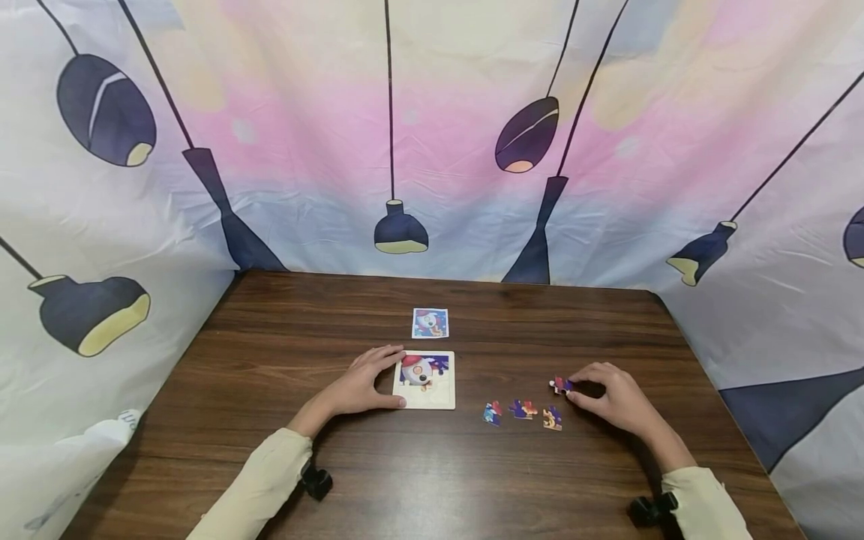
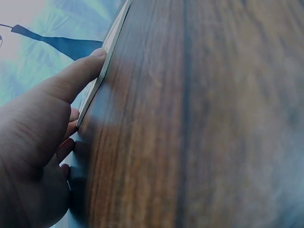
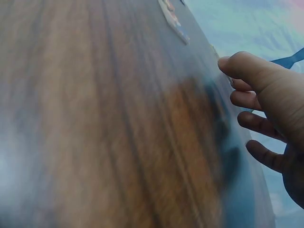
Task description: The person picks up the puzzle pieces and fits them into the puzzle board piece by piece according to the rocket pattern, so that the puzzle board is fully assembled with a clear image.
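The desk (image 1: 405, 480) is spanned by 2 hands: the left side of the puzzle board (image 1: 439, 394) is held by the left hand (image 1: 364, 384), while finger and thumb are pinched together on the right hand (image 1: 613, 397). Behind the partly filled board, a picture card (image 1: 430, 324) is laid. To the right, 3 loose pieces (image 1: 493, 414) are spread; near them, 1 pinched piece (image 1: 557, 385) is held. It should prove light, stiff and fiddly, best gripped by opposite edges, with the tabs spared.

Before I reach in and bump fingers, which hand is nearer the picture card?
Left. The left hand holds the board, left and this side of the card; the right hand pinches a puzzle piece, farther off rightward.
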`<act>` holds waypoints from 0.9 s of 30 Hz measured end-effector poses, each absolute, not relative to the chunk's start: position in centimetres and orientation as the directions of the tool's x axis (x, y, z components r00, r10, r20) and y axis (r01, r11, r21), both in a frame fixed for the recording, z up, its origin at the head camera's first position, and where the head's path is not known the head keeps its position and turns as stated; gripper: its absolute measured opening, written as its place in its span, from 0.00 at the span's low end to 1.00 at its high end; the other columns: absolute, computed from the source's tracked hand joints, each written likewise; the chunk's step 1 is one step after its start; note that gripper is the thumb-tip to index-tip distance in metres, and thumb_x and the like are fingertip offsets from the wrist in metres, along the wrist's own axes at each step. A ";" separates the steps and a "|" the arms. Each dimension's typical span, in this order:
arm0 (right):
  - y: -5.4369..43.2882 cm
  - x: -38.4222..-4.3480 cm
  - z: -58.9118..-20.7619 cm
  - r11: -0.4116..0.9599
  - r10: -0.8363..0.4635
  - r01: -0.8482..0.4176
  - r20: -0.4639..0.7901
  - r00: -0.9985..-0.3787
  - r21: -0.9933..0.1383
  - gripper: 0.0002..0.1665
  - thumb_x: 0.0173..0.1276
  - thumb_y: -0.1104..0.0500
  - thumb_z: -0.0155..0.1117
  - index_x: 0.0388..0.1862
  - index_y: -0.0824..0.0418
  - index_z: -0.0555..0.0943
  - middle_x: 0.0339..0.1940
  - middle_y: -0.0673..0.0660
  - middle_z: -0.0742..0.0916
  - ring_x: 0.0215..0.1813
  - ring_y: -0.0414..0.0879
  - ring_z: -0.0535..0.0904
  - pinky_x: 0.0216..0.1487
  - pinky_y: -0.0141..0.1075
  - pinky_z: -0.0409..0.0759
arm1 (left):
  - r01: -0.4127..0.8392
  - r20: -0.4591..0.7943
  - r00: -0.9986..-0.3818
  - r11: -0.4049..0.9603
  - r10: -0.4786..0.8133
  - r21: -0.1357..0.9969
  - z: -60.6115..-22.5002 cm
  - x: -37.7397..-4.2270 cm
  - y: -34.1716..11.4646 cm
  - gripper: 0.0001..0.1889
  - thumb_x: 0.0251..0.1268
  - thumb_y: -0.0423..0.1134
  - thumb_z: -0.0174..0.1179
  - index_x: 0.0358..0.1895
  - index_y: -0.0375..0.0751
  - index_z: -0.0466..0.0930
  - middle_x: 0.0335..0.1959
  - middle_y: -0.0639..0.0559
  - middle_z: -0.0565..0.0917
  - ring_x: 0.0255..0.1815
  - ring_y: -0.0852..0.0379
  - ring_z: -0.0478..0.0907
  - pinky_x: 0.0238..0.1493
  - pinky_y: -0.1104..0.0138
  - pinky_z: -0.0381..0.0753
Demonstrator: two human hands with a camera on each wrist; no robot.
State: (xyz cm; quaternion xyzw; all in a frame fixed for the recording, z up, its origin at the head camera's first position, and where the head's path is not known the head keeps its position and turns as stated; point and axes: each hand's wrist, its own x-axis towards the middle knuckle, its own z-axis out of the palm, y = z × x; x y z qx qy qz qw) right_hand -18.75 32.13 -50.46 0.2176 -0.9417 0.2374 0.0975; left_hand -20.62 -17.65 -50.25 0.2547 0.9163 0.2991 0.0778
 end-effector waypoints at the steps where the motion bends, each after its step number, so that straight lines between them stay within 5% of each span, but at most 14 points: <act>1: 32.0 -18.8 -50.4 0.788 -0.366 -0.461 0.293 -0.884 -0.407 0.13 0.63 0.51 0.78 0.45 0.54 0.90 0.44 0.49 0.89 0.49 0.52 0.84 0.50 0.56 0.82 | 0.420 0.009 -0.858 0.692 0.513 0.587 -50.3 -20.6 -17.7 0.49 0.58 0.63 0.71 0.79 0.45 0.64 0.81 0.47 0.60 0.82 0.39 0.50 0.77 0.37 0.49; 27: 24.8 -21.4 -48.9 0.650 -0.519 -0.604 0.312 -0.796 -0.461 0.13 0.64 0.47 0.77 0.46 0.48 0.90 0.44 0.42 0.88 0.48 0.40 0.82 0.49 0.45 0.83 | 0.407 -0.002 -0.862 0.694 0.507 0.595 -49.9 -20.5 -17.6 0.49 0.58 0.62 0.72 0.79 0.45 0.64 0.81 0.48 0.60 0.83 0.41 0.50 0.77 0.37 0.49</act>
